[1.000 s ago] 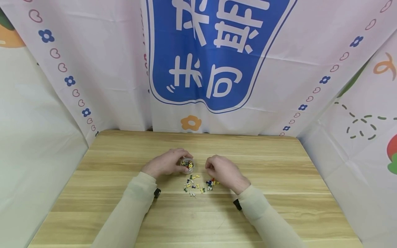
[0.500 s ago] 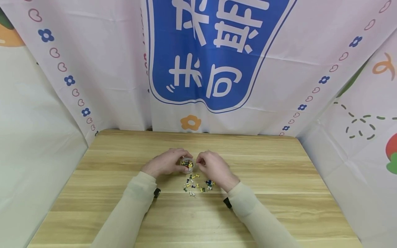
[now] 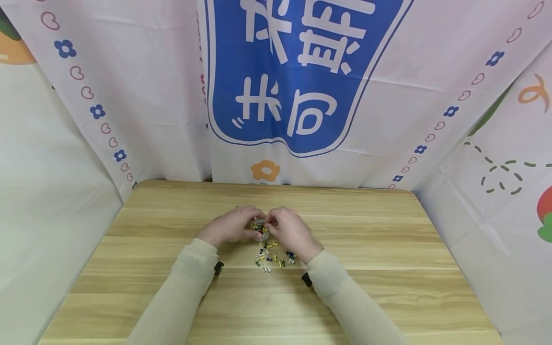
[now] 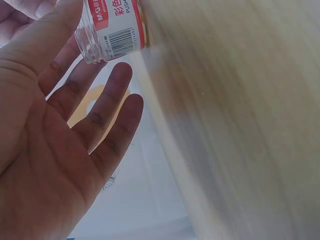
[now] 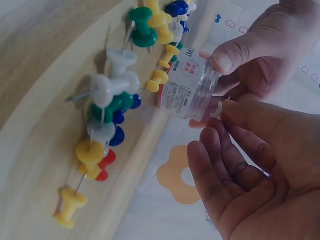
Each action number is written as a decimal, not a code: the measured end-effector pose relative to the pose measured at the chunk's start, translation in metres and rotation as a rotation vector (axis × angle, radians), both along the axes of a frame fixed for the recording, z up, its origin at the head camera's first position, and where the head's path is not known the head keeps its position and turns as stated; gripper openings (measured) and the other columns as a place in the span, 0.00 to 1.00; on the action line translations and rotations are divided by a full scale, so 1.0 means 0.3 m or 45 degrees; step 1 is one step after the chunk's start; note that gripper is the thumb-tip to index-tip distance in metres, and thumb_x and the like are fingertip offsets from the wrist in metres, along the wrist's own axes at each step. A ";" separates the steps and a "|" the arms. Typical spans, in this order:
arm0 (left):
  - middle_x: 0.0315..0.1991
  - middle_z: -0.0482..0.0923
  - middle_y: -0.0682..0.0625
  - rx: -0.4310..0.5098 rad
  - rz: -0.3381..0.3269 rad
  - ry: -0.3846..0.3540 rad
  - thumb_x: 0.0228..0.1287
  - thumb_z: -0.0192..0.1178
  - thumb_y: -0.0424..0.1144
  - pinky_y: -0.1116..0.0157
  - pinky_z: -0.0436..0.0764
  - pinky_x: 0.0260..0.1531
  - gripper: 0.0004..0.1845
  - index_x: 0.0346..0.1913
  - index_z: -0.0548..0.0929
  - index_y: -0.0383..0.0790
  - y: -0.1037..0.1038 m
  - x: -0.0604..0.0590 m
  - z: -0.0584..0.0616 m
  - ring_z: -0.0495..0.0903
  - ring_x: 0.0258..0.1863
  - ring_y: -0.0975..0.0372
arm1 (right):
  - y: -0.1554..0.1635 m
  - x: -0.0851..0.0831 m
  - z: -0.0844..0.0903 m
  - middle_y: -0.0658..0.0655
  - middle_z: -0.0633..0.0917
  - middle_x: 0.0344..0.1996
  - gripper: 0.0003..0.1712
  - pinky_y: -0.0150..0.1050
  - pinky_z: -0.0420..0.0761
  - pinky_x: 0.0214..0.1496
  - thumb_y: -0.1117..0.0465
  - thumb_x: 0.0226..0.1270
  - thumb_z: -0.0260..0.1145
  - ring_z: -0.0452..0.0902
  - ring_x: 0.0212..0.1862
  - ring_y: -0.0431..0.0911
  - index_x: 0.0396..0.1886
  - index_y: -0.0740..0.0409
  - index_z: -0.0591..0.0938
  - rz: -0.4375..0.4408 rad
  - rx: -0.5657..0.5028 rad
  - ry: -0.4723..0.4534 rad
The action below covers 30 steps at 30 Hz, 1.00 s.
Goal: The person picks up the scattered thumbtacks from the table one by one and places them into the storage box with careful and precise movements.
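Note:
A small clear jar (image 3: 260, 230) with a red and white label (image 4: 112, 30) stands near the middle of the wooden table (image 3: 366, 239). My left hand (image 3: 252, 224) holds the jar between thumb and fingers. In the right wrist view its thumb presses the jar's (image 5: 187, 90) threaded neck. My right hand (image 3: 270, 223) hovers at the jar's mouth and pinches a small white push pin (image 5: 218, 110) between its fingertips. Several loose push pins (image 3: 273, 258) in yellow, green, blue, red and white lie just in front of the jar; the same push pins (image 5: 112, 95) show close up in the right wrist view.
A printed cloth backdrop (image 3: 302, 86) hangs behind the table, and more cloth (image 3: 496, 230) drapes both sides. The table's far edge (image 3: 267, 184) meets the backdrop.
My right hand has moved left and away from the pile of pins up to the jar's mouth. The left hand and the jar have stayed put.

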<state>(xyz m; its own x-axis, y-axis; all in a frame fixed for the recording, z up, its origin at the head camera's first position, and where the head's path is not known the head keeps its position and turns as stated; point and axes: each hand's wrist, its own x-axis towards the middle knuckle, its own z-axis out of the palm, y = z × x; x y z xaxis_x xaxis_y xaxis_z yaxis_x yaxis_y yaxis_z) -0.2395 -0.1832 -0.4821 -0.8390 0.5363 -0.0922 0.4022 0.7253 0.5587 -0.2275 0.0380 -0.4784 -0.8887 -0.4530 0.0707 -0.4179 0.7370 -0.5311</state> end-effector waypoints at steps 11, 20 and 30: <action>0.73 0.90 0.45 -0.001 0.018 -0.014 0.76 0.81 0.45 0.35 0.72 0.89 0.28 0.74 0.88 0.45 -0.001 -0.001 -0.002 0.85 0.76 0.45 | 0.017 -0.001 0.019 0.57 0.96 0.51 0.06 0.46 0.96 0.61 0.64 0.82 0.79 0.94 0.53 0.50 0.52 0.58 0.95 0.000 0.036 0.014; 0.74 0.89 0.46 -0.006 0.032 -0.014 0.78 0.80 0.46 0.37 0.75 0.88 0.28 0.75 0.87 0.46 -0.002 0.001 0.001 0.84 0.79 0.46 | 0.090 0.016 0.027 0.55 0.96 0.46 0.03 0.46 0.95 0.58 0.65 0.80 0.79 0.91 0.47 0.47 0.48 0.57 0.96 0.028 0.139 0.026; 0.74 0.89 0.47 -0.022 0.053 -0.030 0.78 0.80 0.46 0.40 0.77 0.87 0.27 0.75 0.88 0.47 0.001 0.000 -0.001 0.83 0.80 0.47 | 0.173 0.048 0.022 0.54 0.96 0.44 0.04 0.47 0.95 0.54 0.68 0.79 0.78 0.90 0.45 0.46 0.47 0.57 0.96 0.024 0.245 0.011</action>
<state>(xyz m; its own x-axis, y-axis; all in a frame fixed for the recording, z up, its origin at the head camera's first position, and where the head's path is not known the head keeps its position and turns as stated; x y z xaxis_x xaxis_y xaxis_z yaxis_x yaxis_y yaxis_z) -0.2394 -0.1829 -0.4824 -0.8580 0.4992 -0.1209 0.3586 0.7507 0.5548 -0.2131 0.0900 -0.4718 -0.8796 -0.4756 -0.0116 -0.4366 0.8167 -0.3773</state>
